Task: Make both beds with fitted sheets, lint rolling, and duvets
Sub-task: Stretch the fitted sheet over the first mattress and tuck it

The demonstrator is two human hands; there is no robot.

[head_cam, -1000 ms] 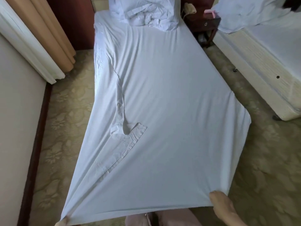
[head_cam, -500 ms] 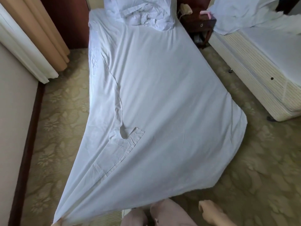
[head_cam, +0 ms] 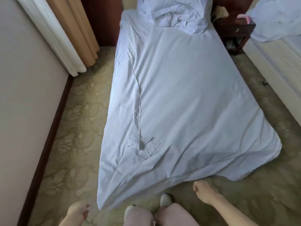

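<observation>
A pale blue fitted sheet [head_cam: 187, 98] lies spread over the near bed, creased along its left side, and its foot end hangs loose down to the carpet. My left hand [head_cam: 78, 212] is at the bottom left, pinching the sheet's near left corner, which is drawn to a point toward it. My right hand [head_cam: 203, 191] hovers over the carpet as a closed fist, apart from the sheet's edge and holding nothing. A crumpled bundle of white bedding [head_cam: 179, 15] sits at the head of the bed.
A second bed [head_cam: 276, 62] with a bare mattress side and a loose sheet [head_cam: 276, 18] stands at the right. Between the beds is a dark nightstand [head_cam: 234, 30] with a pink object [head_cam: 244, 17] on it. Wall and curtains [head_cam: 73, 38] narrow the left aisle. My feet [head_cam: 165, 199] stand at the bed's foot.
My right hand let go of the sheet's right corner and drew back into a fist; that corner dropped to the floor. My left hand still holds the left corner. The view shifted left.
</observation>
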